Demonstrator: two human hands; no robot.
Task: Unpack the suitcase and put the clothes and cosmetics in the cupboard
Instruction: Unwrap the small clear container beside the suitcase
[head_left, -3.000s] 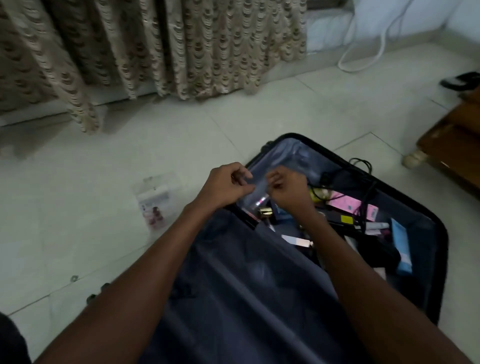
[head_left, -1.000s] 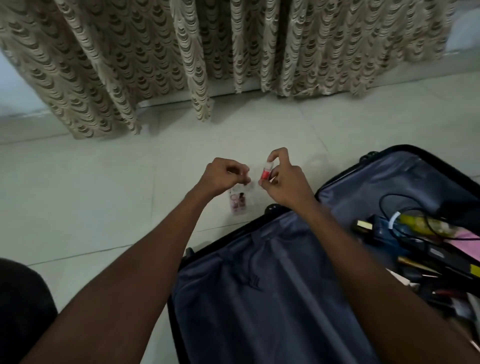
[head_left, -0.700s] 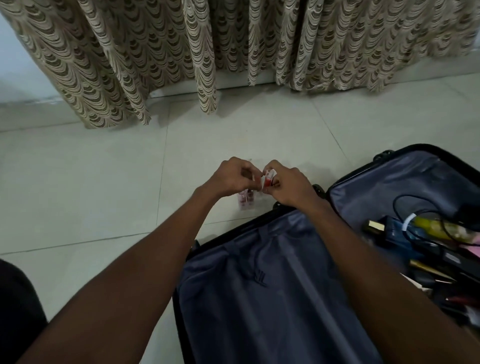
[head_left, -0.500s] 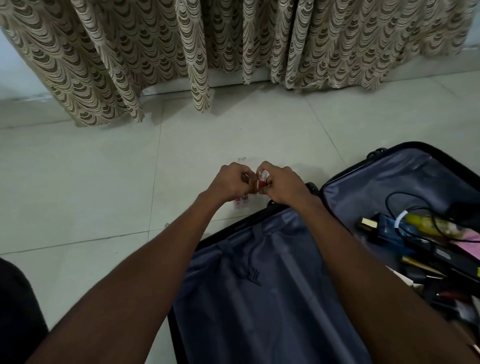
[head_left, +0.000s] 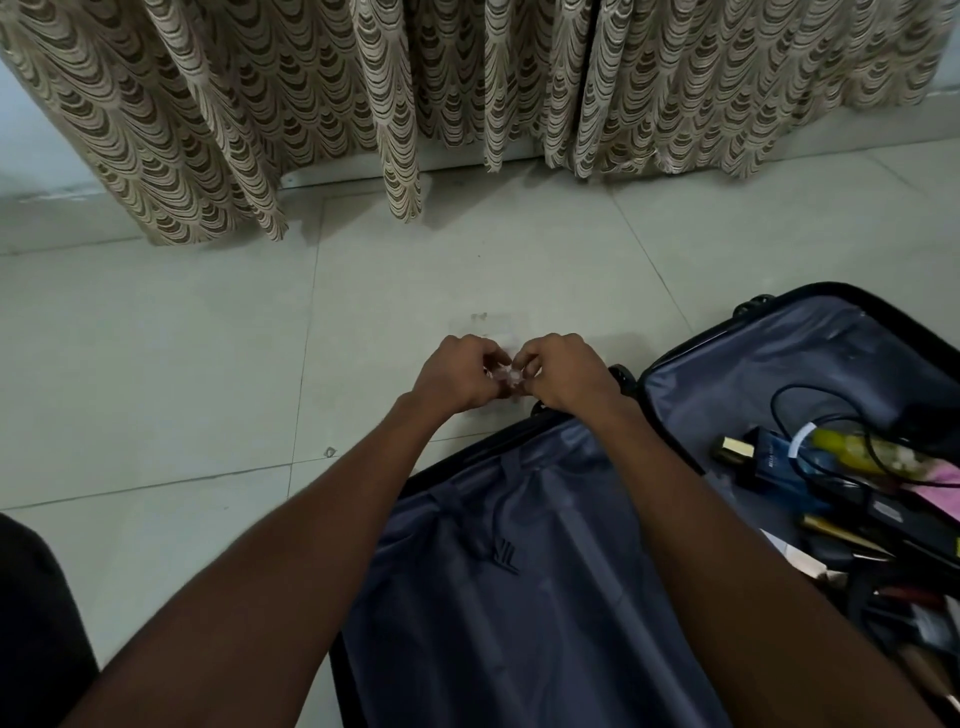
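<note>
A: Over the floor tiles (head_left: 156, 364), just beyond the suitcase (head_left: 519, 597) rim: a small clear packet (head_left: 506, 375), pinkish inside, caught between both hands. Blurred; contents unreadable.

B: Grip?

A: Left hand (head_left: 457, 376) and right hand (head_left: 563, 379) both curled, fingertips pinching the packet from either side, knuckles nearly touching. Looks like opening or sealing it; cannot tell which.

B: Anything beneath?

A: A pale transparent shape (head_left: 485, 327) on the tile just past the hands. Too faint to identify.

B: Suitcase?

A: Lies open. Near half is zipped grey lining. Far half holds cosmetics: a dark blue bottle with gold cap (head_left: 763, 457), a yellow bottle (head_left: 847, 449), a black cable (head_left: 810, 415) looped over them, something pink (head_left: 935, 488). Curtain (head_left: 467, 93) hangs behind.

B: Advice for this step?

A: My judgement: keep the pinch close to the packet's edge, work low over the tile so anything that slips out falls short, then stage it with the other small items. Most of the unpacking remains.
</note>
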